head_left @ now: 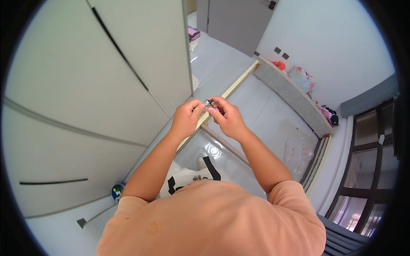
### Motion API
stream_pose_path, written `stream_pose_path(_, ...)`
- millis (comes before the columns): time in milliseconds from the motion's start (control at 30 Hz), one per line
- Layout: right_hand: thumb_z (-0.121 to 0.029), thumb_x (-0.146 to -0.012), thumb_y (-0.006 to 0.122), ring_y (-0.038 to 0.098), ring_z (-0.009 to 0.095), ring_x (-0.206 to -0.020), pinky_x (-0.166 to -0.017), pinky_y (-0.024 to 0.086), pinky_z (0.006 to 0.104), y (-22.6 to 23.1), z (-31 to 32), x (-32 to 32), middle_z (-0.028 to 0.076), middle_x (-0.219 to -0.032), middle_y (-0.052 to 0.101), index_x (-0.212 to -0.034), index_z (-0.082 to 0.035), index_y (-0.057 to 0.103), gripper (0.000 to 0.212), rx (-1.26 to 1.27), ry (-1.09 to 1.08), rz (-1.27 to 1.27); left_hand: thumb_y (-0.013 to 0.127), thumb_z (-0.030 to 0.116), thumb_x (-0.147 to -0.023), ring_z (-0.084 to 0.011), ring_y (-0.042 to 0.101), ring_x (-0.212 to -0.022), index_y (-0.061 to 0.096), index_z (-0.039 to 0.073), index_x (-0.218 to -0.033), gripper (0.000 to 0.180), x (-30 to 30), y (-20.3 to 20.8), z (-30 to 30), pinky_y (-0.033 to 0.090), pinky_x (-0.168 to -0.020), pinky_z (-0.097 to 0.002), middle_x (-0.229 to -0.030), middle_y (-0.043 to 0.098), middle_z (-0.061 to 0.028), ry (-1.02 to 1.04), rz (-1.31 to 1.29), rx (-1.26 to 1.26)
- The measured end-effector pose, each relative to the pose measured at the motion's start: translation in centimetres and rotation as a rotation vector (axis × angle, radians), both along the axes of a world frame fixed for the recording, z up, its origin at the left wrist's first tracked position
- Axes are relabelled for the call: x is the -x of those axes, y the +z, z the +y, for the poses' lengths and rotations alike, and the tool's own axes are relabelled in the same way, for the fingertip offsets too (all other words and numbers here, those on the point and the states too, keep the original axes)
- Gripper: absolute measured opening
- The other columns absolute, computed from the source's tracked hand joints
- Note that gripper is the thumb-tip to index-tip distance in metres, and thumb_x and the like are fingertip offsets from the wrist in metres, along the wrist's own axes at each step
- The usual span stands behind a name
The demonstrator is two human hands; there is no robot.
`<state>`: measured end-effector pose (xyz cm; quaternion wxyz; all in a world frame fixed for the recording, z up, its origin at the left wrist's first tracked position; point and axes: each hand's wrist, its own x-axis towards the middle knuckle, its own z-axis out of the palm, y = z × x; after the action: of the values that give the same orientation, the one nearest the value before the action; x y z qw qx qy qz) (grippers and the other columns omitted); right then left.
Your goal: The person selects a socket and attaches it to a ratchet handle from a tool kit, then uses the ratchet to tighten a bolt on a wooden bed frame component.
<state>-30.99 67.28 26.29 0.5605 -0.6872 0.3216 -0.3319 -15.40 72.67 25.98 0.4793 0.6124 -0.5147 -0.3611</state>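
Both hands meet in front of my chest, above a pale bed-frame rail. A small silvery and dark piece [209,103] sits between the fingertips; its exact kind is too small to make out. My left hand [185,119] is closed in a pinch at the piece's left side. From the other side my right hand [230,119] pinches it, thumb and fingers pressed together. A bit of purple shows by the right thumb. The pale rail [236,84] runs behind and below the hands, partly hidden by them.
A grey padded headboard [294,96] joins the rail's far end. A crossbar [228,146] runs over the floor near me. Clear plastic wrap [298,151] lies inside the frame at right. A tall pale wardrobe [141,38] stands close on the left; a grey door [239,23] is beyond.
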Motion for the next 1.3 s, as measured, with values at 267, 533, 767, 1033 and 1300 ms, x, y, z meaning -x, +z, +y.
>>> stream_pose_path(267,-0.018,-0.087,0.062,0.049,0.011,-0.063,-0.058,0.042,0.0252,2.7,-5.9,0.5,0.003,-0.072,0.057,-0.107,-0.003,0.057,0.026,0.032,-0.180,0.081,0.053,0.020,-0.093,-0.0088,0.050,-0.073,0.060,0.001,-0.085,0.021,-0.8,2.1,-8.1,0.042,-0.068,-0.0244,-0.075,0.057,-0.0010,-0.225,-0.036,0.005)
stream_pose_path(533,-0.020,-0.085,0.064,0.052,0.013,-0.063,-0.058,0.043,0.0263,2.6,-13.2,-1.2,0.004,-0.073,0.059,-0.108,-0.005,0.058,0.028,0.183,-0.362,0.128,0.059,0.018,-0.089,-0.0067,0.049,-0.068,0.065,0.001,-0.087,0.018,-3.0,2.5,-18.4,0.040,-0.062,-0.0233,-0.074,0.061,0.0004,-0.363,0.004,0.078)
stream_pose_path(767,-0.018,-0.084,0.065,0.051,0.010,-0.062,-0.057,0.043,0.0241,0.7,-21.8,-7.2,0.003,-0.073,0.058,-0.109,-0.004,0.058,0.030,0.113,-0.552,0.012,0.061,0.018,-0.087,-0.0072,0.051,-0.068,0.066,0.001,-0.085,0.018,-8.5,2.0,-29.6,0.041,-0.061,-0.0243,-0.075,0.062,0.0001,-0.497,-0.076,0.019)
stream_pose_path(1033,-0.015,-0.085,0.065,0.050,0.007,-0.060,-0.052,0.041,0.0225,-0.2,-29.6,-9.8,0.000,-0.073,0.056,-0.110,-0.003,0.059,0.029,-0.088,-0.702,-0.059,0.062,0.015,-0.085,-0.0092,0.052,-0.068,0.066,0.000,-0.086,0.016,-10.0,0.3,-40.6,0.042,-0.061,-0.0253,-0.076,0.063,-0.0031,-0.621,-0.034,0.076)
stream_pose_path(1300,-0.014,-0.084,0.066,0.049,0.007,-0.061,-0.054,0.041,0.0227,-0.1,-37.2,-8.7,0.000,-0.073,0.056,-0.107,-0.003,0.059,0.027,0.110,-0.737,0.042,0.064,0.014,-0.082,-0.0184,0.060,-0.071,0.067,0.001,-0.087,0.014,-8.6,-0.3,-47.9,0.046,-0.064,-0.0295,-0.080,0.066,-0.0100,-0.553,-0.054,0.093)
